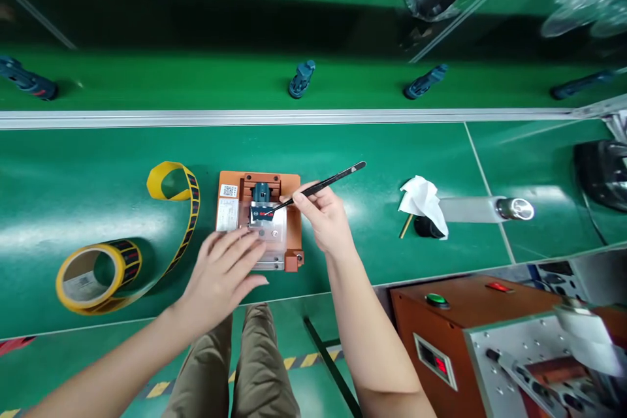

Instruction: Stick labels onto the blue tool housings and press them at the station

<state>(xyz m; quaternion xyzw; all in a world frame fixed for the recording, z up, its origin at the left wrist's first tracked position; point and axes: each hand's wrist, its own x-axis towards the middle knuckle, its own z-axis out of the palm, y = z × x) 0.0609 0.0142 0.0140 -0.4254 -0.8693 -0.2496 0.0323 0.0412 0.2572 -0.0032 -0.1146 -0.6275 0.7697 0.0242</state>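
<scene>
Black tweezers [337, 176] are pinched in my right hand [323, 215], their tips pointing left and down. At the tips is a dark label [262, 213] with red lettering, over the middle of an orange fixture [294, 235]. Behind the label, a dark blue tool housing [261, 192] sits in the fixture's slot. My left hand [228, 268] lies flat with fingers stretched over the lower left of the fixture's clear cover plate [274, 245]. Whether the label touches the housing I cannot tell.
A yellow roll of labels [88, 277] stands at left, its strip [189, 228] curling up behind. White tissue [421, 202] and a clear bottle with a metal cap [514, 209] are at right. Tool bodies [301, 78] stand on the green conveyor [196, 85]. An orange machine [441, 320] is lower right.
</scene>
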